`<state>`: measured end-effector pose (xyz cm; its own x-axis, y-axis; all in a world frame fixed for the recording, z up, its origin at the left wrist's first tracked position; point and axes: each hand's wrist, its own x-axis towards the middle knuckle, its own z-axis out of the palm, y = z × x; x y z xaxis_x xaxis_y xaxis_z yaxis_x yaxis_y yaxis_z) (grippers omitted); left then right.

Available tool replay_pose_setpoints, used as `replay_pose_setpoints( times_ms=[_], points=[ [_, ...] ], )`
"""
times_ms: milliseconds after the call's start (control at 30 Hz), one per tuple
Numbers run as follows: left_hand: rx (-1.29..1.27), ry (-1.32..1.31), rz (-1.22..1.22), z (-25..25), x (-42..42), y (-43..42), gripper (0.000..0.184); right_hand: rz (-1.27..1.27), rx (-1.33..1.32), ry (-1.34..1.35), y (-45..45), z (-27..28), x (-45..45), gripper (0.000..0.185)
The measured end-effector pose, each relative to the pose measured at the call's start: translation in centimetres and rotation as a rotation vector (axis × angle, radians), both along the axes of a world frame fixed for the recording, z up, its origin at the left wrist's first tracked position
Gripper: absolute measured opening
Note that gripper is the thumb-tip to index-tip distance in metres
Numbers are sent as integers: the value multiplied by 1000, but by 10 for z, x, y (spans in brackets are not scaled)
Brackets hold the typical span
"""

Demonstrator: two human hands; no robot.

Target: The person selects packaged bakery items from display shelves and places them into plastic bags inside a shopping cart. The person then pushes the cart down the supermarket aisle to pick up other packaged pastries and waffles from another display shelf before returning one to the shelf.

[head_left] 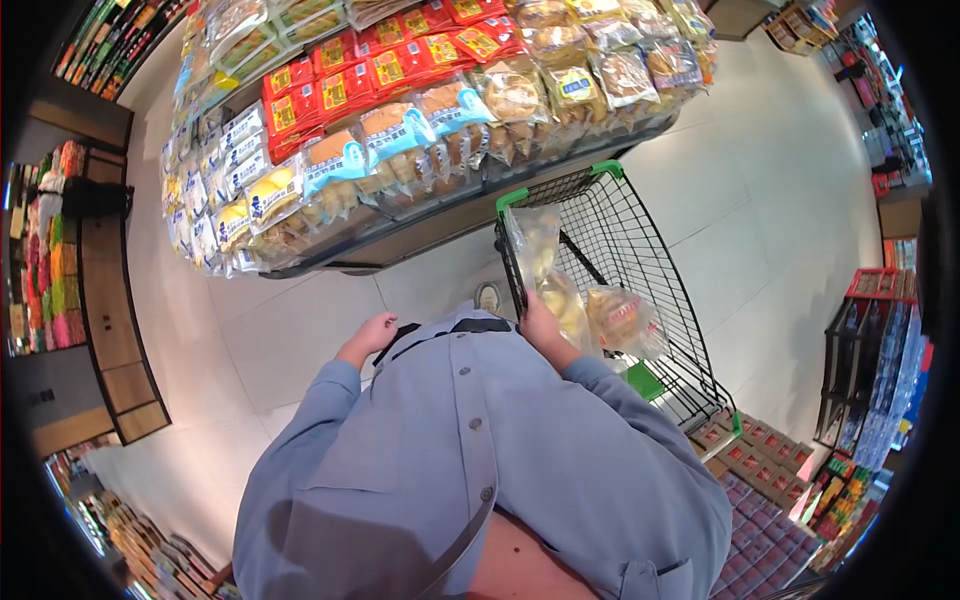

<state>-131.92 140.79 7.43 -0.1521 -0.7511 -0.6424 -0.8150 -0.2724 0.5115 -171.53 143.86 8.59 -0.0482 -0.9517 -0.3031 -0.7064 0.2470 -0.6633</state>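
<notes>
My left hand (378, 332) is closed beside the hem of my shirt, next to a black strap or cloth; what it holds, if anything, is hidden. My right hand (540, 320) is wrapped round the near side of a shopping cart (660, 235) with black wire walls and green corners. In the cart, close to my right hand, lie a clear bag of pale yellowish items (567, 312), another clear bag (535, 238) above it and a bag of brown baked goods (620, 318) to the right.
Ahead stands a display of packaged bread (395, 130) with red packets (350, 85). Shelves (105, 300) line the left side, where a person in dark clothes (95, 198) stands. Stacked boxes (765, 535) are at the lower right, bottled goods (888, 385) at the far right.
</notes>
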Motion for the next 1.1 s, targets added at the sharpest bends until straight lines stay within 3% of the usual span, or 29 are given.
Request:
replay_pose_setpoints(
  times_ms=[200,267,367,500,700,900,933,1033,1100],
  points=[
    [-67,2,184,31,37,-1,35,34,85,-15,-8,-1,-11,40],
    [-63,245,362,39,48,-9,33,20,73,-3,-8,-3,-11,40],
    [-109,501,438,76,49,-32,31,-10,63,35,-8,4,-11,39],
    [-164,628,395,136,50,-67,29,-25,94,155,-12,19,-4,31],
    [-231,709,188,191,63,-99,26,-61,66,261,-7,-3,-14,25],
    [-326,801,210,249,68,-118,27,-64,176,313,-24,-1,-21,39],
    [-348,825,251,253,68,-124,28,-58,130,172,-34,4,-19,45],
    [-454,859,410,271,63,-152,25,-52,-28,172,-77,-4,-8,54],
    [-543,832,539,282,58,-178,21,-85,-70,83,-113,4,3,51]
  ],
)
